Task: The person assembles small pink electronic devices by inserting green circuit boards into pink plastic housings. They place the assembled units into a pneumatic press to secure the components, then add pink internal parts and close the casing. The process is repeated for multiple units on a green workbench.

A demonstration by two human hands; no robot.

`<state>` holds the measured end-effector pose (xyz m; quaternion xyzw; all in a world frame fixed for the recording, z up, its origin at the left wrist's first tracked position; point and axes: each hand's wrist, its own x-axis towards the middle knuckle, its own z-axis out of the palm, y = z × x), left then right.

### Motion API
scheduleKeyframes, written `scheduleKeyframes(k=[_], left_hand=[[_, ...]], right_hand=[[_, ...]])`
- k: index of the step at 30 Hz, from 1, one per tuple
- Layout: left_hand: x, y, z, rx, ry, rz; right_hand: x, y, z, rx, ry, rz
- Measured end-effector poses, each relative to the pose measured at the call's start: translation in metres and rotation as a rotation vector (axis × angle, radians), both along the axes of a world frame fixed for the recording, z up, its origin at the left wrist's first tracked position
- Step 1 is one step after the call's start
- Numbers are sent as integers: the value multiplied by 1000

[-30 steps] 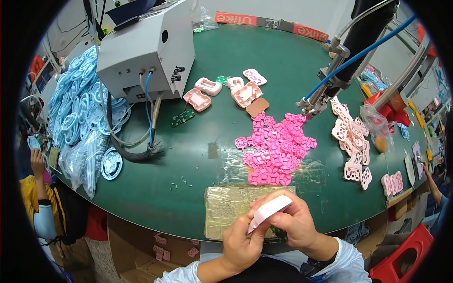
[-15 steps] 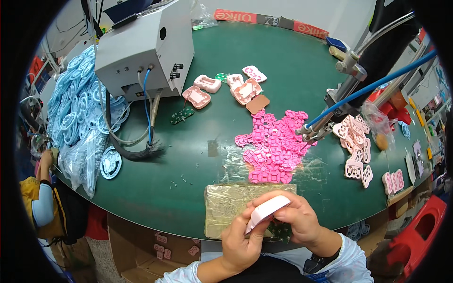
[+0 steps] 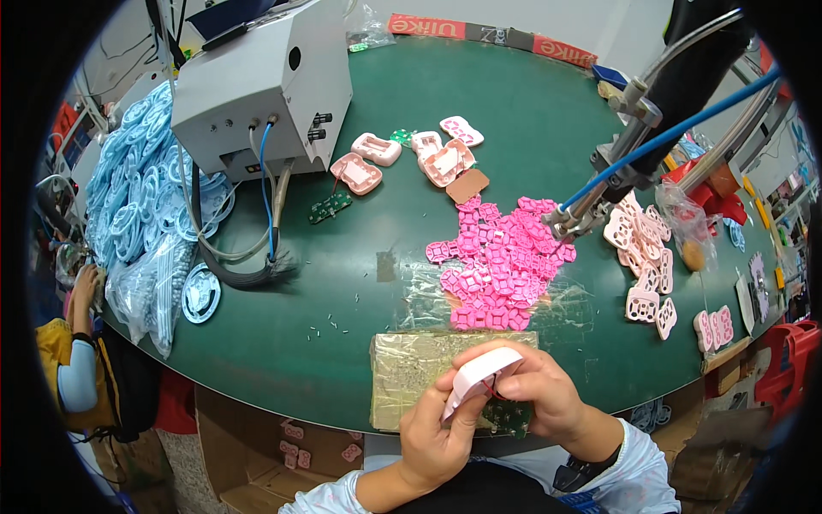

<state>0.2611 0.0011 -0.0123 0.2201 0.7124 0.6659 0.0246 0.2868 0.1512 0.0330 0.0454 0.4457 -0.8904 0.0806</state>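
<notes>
Head view. Pale pink, rounded plastic shell (image 3: pixel 479 370) at lower centre; fingers of left hand (image 3: pixel 432 441) and right hand (image 3: pixel 548 398) closed around its edges. Yellowish tape-wrapped block (image 3: pixel 402 385) below. Grey metal box (image 3: pixel 231 103) fills upper left. Black machine arm (image 3: pixel 681 98), upper right; its metal tip hides part of the bright-pink plastic heap (image 3: pixel 501 270) at centre. Count: one brown square card (image 3: pixel 467 186), upper centre; three upright pink plates (image 3: pixel 714 331), lower right; heap uncountable.
</notes>
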Motion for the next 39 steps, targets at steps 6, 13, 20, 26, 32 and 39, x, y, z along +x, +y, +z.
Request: scheduleKeyframes(k=[6, 13, 20, 26, 32, 39], left_hand=[[-3, -7, 1, 116, -360, -137], [-26, -16, 15, 244, -492, -174], [-48, -30, 3, -635, 201, -220], [-47, -18, 19, -325, 289, -245], [-41, -5, 28, -309, 325, -250], [-67, -24, 16, -185, -122, -296]], right_hand=[[-2, 14, -7, 132, -77, 66], [22, 38, -14, 130, -251, 199], [36, 60, 8, 664, -36, -242], [18, 49, 23, 720, -58, -201], [-8, 28, 26, 621, -36, -130], [8, 33, -6, 1303, 274, -41]])
